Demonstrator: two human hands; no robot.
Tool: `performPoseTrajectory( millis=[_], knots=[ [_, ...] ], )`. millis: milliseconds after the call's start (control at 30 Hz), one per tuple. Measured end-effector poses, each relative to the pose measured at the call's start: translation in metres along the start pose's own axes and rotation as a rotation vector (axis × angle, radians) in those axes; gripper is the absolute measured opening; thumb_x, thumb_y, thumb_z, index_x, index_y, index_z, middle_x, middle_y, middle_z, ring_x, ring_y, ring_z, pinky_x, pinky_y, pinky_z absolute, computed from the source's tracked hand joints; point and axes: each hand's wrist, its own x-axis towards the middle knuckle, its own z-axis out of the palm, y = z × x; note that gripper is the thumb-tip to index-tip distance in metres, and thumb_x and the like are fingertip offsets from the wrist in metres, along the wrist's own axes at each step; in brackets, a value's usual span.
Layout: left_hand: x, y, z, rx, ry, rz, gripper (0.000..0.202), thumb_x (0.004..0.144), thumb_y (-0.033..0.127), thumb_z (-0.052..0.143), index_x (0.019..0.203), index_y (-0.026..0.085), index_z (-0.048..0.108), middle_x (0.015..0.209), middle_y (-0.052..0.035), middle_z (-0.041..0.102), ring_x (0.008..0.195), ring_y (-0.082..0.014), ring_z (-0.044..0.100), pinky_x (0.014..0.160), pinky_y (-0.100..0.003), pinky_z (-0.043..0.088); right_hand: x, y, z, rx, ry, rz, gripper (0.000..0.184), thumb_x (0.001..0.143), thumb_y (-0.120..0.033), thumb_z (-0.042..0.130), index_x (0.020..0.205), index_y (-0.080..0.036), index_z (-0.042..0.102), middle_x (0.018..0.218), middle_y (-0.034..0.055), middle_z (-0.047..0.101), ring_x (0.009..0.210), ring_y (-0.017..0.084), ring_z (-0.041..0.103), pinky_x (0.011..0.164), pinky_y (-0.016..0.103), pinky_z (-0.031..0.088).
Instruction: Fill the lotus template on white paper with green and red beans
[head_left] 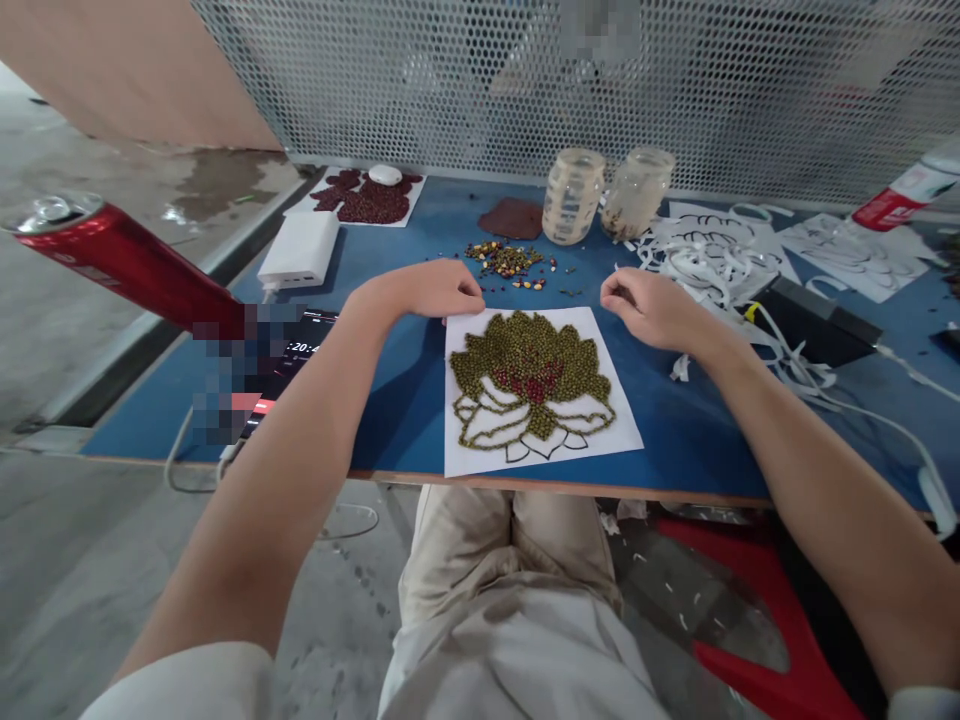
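A white sheet [607,425] lies on the blue table [405,400] in front of me, bearing a lotus picture made of green beans [529,355] with a few red beans at its centre. My left hand [431,288] rests at the sheet's far left corner, fingers curled and pinched at the paper's edge. Just off the far right corner, my right hand [649,305] lies on the table with its fingers curled together. Whether either pinch holds a bean is hidden. A small heap of mixed loose beans [506,260] lies just beyond both hands.
Two empty-looking glass jars [574,195] [637,190] stand behind the beans, beside a brown patch [514,217]. A white power bank [300,250], another red-bean picture [367,200], a red can [112,255], a phone [289,365], paper scraps [712,260] and a black box [814,320] surround the work.
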Motion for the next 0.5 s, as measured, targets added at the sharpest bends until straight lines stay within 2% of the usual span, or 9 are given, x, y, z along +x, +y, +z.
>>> performPoseTrajectory(
  millis=[100, 200, 400, 500],
  knots=[
    [-0.004, 0.005, -0.002, -0.076, -0.093, -0.090, 0.022, 0.076, 0.032, 0.061, 0.055, 0.024, 0.058, 0.062, -0.0024, 0.057, 0.061, -0.0180, 0.051, 0.063, -0.036, 0.040, 0.002, 0.016, -0.001, -0.067, -0.020, 0.059, 0.019, 0.097, -0.035, 0.061, 0.100, -0.024, 0.075, 0.103, 0.0111, 0.080, 0.092, 0.029, 0.070, 0.084, 0.045, 0.051],
    [-0.006, 0.007, -0.004, -0.160, -0.162, -0.157, 0.020, 0.072, 0.032, 0.062, 0.054, 0.023, 0.059, 0.060, -0.0025, 0.056, 0.060, -0.0181, 0.055, 0.063, -0.034, 0.044, 0.004, 0.022, 0.001, -0.074, -0.052, 0.078, 0.020, 0.095, -0.040, 0.066, 0.096, -0.024, 0.079, 0.098, 0.0086, 0.082, 0.086, 0.027, 0.071, 0.082, 0.044, 0.051],
    [-0.005, 0.006, -0.004, -0.107, -0.097, -0.098, 0.016, 0.069, 0.036, 0.063, 0.059, 0.023, 0.063, 0.061, -0.0014, 0.054, 0.059, -0.0160, 0.046, 0.061, -0.031, 0.035, 0.005, 0.024, -0.002, -0.036, -0.072, 0.029, 0.027, 0.096, -0.047, 0.065, 0.099, -0.026, 0.082, 0.099, 0.0082, 0.083, 0.090, 0.029, 0.073, 0.083, 0.044, 0.051],
    [-0.002, 0.004, 0.000, -0.132, -0.105, -0.066, 0.018, 0.070, 0.036, 0.061, 0.058, 0.022, 0.057, 0.063, -0.0017, 0.052, 0.059, -0.0155, 0.043, 0.060, -0.032, 0.031, 0.005, 0.026, -0.002, -0.041, -0.081, 0.024, 0.026, 0.095, -0.045, 0.065, 0.100, -0.025, 0.080, 0.098, 0.0083, 0.082, 0.087, 0.028, 0.072, 0.079, 0.043, 0.051]
  ],
)
